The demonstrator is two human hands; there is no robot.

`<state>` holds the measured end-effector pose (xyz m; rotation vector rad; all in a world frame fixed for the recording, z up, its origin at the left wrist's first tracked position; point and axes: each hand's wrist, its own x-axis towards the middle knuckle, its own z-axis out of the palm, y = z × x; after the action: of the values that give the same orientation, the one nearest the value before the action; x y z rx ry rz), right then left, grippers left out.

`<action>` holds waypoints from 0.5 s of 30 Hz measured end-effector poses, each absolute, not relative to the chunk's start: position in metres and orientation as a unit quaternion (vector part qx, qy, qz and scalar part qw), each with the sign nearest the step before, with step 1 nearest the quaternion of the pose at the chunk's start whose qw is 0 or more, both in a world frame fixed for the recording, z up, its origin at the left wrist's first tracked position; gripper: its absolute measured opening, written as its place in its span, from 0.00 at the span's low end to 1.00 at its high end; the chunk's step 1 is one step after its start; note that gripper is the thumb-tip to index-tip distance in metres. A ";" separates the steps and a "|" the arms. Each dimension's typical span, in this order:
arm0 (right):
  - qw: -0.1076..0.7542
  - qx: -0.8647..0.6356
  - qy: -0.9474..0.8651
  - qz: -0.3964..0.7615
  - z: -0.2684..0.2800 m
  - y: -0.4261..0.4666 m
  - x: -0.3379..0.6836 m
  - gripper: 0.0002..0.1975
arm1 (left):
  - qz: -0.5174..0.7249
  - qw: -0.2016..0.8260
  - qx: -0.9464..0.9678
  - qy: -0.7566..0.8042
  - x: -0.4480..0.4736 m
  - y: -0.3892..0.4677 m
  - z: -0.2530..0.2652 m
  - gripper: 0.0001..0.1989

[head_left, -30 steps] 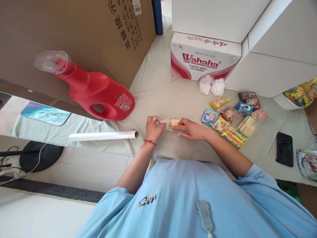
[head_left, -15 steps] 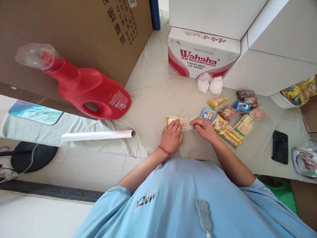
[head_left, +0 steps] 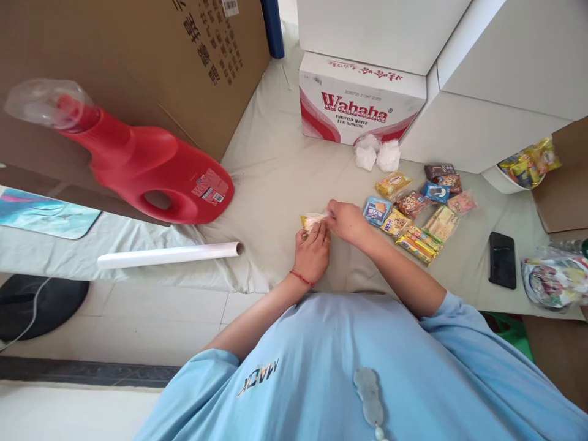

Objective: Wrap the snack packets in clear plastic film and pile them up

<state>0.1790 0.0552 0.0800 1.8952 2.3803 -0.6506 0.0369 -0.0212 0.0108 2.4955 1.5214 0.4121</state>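
Observation:
A small yellow-and-white snack packet (head_left: 309, 220) in crumpled clear plastic lies on the pale cloth before me. My left hand (head_left: 313, 250), with a red string bracelet at its wrist, has its fingers bent over the packet and hides most of it. Just above, my right hand (head_left: 344, 219) pinches the loose clear plastic near the left fingertips; the two hands nearly touch. To the right lie several wrapped snacks, among them a blue packet (head_left: 376, 211), a yellow cookie packet (head_left: 395, 222) and yellow bars (head_left: 419, 244).
Behind stand a Wahaha carton (head_left: 358, 101) and white crumpled bundles (head_left: 388, 155). A red jug (head_left: 160, 165) leans at left, beside a white roll (head_left: 169, 255). A black phone (head_left: 502, 260) and a white bowl of snacks (head_left: 498, 179) are at right.
My right hand has moved left with the plastic end, from the packet's right side to above my left fingers. My left fingers have curled more. The view has shifted slightly.

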 end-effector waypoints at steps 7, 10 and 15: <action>0.093 0.577 0.776 -0.238 0.072 0.072 0.125 0.16 | 0.151 0.115 0.847 0.497 0.026 -0.034 0.017 0.22; 0.072 0.595 0.768 -0.225 0.069 0.058 0.123 0.21 | 0.178 0.127 0.849 0.481 0.002 -0.047 0.025 0.24; 0.048 0.607 0.781 -0.141 0.066 0.032 0.112 0.27 | 0.176 0.123 0.836 0.505 -0.047 -0.066 0.021 0.14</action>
<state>0.1119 0.0320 0.0665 1.8514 2.3803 -0.4296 -0.0472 -0.0660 0.0212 2.4388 1.4732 0.5140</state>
